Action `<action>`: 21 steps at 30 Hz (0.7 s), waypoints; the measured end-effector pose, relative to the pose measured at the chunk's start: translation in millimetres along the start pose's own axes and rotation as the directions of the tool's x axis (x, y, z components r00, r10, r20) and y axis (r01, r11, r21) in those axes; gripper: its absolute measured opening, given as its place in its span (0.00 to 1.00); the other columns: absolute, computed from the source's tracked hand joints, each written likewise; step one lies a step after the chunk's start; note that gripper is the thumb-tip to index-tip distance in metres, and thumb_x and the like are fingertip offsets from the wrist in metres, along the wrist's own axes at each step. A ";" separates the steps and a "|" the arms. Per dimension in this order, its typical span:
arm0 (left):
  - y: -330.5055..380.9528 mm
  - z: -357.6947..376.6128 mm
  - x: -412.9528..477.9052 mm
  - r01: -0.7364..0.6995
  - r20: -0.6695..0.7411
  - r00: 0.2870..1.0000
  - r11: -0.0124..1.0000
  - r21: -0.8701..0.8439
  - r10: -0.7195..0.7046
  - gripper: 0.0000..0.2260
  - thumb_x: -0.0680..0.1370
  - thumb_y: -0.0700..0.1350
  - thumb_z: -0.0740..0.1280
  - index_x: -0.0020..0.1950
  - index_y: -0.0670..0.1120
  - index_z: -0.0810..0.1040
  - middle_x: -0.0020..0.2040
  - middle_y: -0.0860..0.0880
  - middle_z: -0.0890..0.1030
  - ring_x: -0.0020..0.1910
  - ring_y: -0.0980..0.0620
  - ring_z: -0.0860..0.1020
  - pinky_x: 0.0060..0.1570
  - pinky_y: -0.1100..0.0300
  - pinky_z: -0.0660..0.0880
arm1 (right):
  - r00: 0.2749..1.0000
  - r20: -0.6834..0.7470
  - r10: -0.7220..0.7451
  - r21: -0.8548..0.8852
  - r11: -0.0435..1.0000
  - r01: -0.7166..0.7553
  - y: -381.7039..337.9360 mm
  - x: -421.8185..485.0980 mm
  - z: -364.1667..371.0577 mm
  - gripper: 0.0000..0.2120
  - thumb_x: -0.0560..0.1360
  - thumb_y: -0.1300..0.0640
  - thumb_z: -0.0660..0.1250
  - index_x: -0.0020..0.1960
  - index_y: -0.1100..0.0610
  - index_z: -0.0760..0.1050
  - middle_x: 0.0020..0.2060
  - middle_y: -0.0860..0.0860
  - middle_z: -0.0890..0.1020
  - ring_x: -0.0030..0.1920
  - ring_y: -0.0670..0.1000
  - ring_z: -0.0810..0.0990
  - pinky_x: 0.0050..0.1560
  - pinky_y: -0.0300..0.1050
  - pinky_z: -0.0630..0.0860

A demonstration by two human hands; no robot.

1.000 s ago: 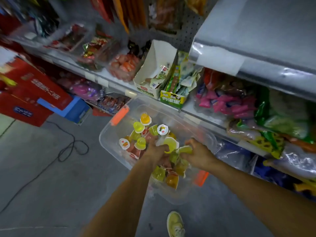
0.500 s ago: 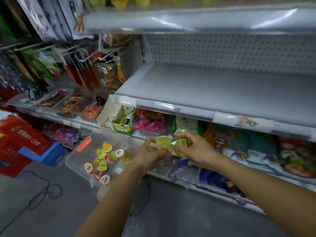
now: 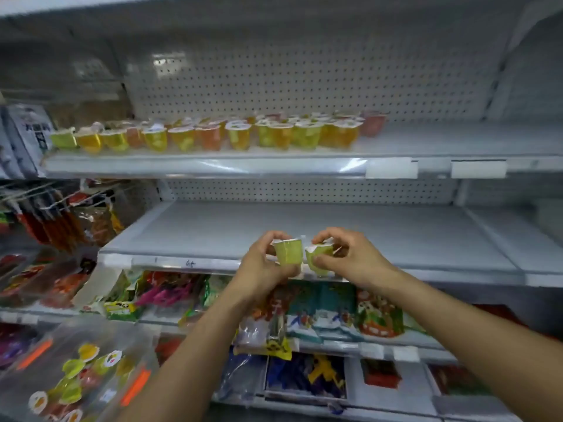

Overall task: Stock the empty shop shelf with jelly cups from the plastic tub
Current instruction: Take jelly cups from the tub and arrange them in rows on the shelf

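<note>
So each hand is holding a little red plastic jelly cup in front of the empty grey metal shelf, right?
Not quite: the cups are green, not red. In the head view the left hand holds one small green plastic jelly cup and the right hand another green cup, before the empty grey metal shelf.

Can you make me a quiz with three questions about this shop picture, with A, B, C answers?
1. Where is the plastic tub?
A) lower left
B) on the top shelf
C) right of the hands

2. What colour are the two held jelly cups?
A) red
B) green
C) blue

3. What is each hand doing?
A) lying flat
B) reaching into the tub
C) pinching a cup

Answers: A, the tub shows at bottom left; B, both cups look green; C, left hand and right hand each pinch one cup.
</note>
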State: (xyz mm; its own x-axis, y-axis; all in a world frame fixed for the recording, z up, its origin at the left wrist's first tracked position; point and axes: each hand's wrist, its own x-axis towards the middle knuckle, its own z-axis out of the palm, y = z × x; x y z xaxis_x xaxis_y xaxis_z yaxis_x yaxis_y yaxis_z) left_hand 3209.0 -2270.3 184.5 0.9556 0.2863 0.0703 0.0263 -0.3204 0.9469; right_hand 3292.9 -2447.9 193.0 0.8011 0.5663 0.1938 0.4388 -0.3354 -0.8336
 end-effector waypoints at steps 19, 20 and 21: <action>140.1 17.4 108.2 -0.322 0.007 0.947 0.945 0.062 0.322 0.21 0.70 0.39 0.77 0.58 0.54 0.75 0.52 0.44 0.78 0.36 0.48 0.80 0.43 0.49 0.81 | 0.895 -0.441 -0.071 -0.021 0.997 0.068 -40.8 83.1 -152.6 0.09 0.70 0.55 0.75 0.48 0.48 0.78 0.43 0.55 0.80 0.42 0.54 0.78 0.42 0.44 0.74; 143.0 14.9 114.4 -0.329 0.004 0.944 0.942 0.070 0.330 0.21 0.70 0.40 0.77 0.59 0.54 0.74 0.52 0.45 0.78 0.36 0.48 0.79 0.44 0.48 0.80 | 0.886 -0.459 -0.068 -0.031 0.998 0.061 -40.1 91.4 -159.7 0.09 0.70 0.55 0.75 0.48 0.47 0.77 0.45 0.56 0.81 0.43 0.55 0.79 0.43 0.45 0.75; 145.7 12.5 120.2 -0.335 -0.001 0.942 0.939 0.079 0.336 0.22 0.70 0.41 0.77 0.59 0.54 0.74 0.50 0.46 0.78 0.37 0.48 0.79 0.44 0.49 0.80 | 0.880 -0.470 -0.062 -0.033 0.998 0.052 -39.0 99.5 -165.5 0.10 0.71 0.54 0.75 0.48 0.47 0.77 0.45 0.56 0.81 0.43 0.55 0.79 0.43 0.47 0.75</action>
State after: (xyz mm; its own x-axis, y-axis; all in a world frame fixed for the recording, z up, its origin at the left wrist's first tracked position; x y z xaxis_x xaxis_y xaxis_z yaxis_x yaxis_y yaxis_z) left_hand 3331.4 -2293.9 327.0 0.9087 0.1628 0.3844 -0.2717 -0.4683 0.8407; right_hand 3422.9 -2503.1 330.4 0.8696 0.1651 0.4654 0.4934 -0.3304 -0.8046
